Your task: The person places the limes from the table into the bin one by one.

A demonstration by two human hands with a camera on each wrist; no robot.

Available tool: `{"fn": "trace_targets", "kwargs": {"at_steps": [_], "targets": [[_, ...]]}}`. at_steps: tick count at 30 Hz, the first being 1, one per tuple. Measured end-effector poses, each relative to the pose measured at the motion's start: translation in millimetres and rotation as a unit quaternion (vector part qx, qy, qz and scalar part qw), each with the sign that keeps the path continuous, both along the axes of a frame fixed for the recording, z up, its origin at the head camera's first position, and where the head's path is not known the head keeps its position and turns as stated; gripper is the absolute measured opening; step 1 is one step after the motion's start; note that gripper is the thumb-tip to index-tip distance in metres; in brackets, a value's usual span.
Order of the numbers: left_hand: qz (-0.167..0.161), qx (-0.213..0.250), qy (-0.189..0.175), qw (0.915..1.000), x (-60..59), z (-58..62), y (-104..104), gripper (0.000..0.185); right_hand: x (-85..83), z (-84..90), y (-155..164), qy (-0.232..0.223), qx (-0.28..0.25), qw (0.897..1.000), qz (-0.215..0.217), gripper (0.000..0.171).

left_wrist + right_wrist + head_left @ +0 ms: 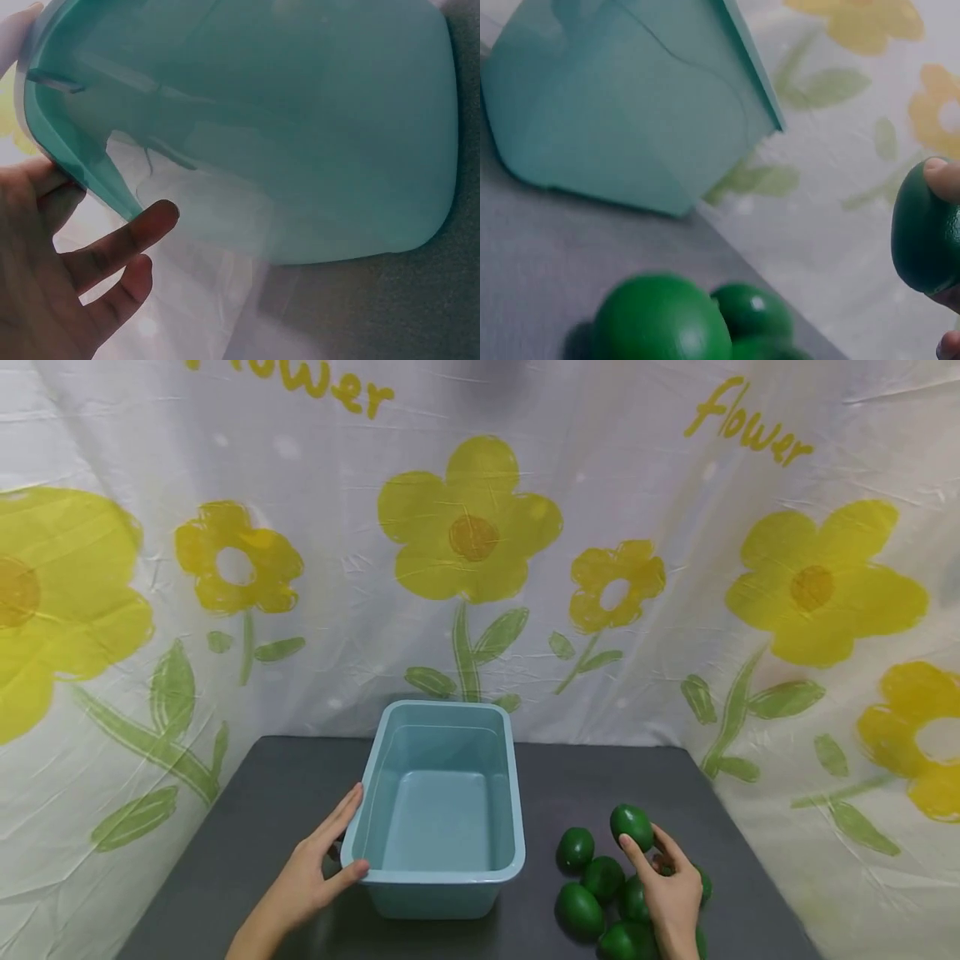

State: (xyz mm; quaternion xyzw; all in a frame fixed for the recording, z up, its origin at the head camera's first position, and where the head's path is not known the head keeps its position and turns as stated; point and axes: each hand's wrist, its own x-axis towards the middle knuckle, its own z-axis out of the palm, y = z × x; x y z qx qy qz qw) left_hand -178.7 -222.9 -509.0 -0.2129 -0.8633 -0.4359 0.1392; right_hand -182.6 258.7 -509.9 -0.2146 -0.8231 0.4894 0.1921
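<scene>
A light blue plastic bin [435, 877] stands on the table with nothing inside. My left hand [303, 872] holds its near left corner, thumb over the rim and fingers along the left side; in the left wrist view, two fingers [120, 244] are spread below the rim. To the right, my right hand [667, 885] pinches a glossy dark green oval fruit [632, 827] between thumb and fingers, raised over a pile of similar fruits [579, 912]. The held fruit [922, 232] shows at the right edge of the right wrist view. My right hand hides part of the pile.
The dark grey table [547, 777] carries the bin and the fruit pile, which lies right of the bin near the front. A white curtain [337, 652] printed with yellow flowers hangs behind the table and along both sides.
</scene>
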Motion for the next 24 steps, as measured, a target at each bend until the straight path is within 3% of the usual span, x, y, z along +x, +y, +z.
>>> {"fn": "trace_targets", "kwargs": {"at_steps": [5, 11, 18, 24], "targets": [[0.000, -0.011, 0.006, 0.9999, -1.7, 2.7, -2.2, 0.082, -12.4, 9.0, -20.2, 0.045, -0.007, 0.998, 0.041, 0.061], [0.011, -0.011, -0.008, 0.9998, 2.7, 1.4, -3.2, 0.081, -22.9, 14.0, -46.6, 0.076, -0.007, 0.995, 0.060, 0.055], [0.014, -0.012, -0.011, 0.9998, 0.4, 1.6, -1.9, 0.083, -35.4, 19.5, -77.0, 0.133, -0.016, 0.985, 0.108, 0.051], [0.016, -0.029, -0.023, 0.9992, 2.1, 5.0, -4.7, 0.083, -44.7, 25.8, -101.6, 0.154, -0.021, 0.980, 0.128, 0.049]]}}
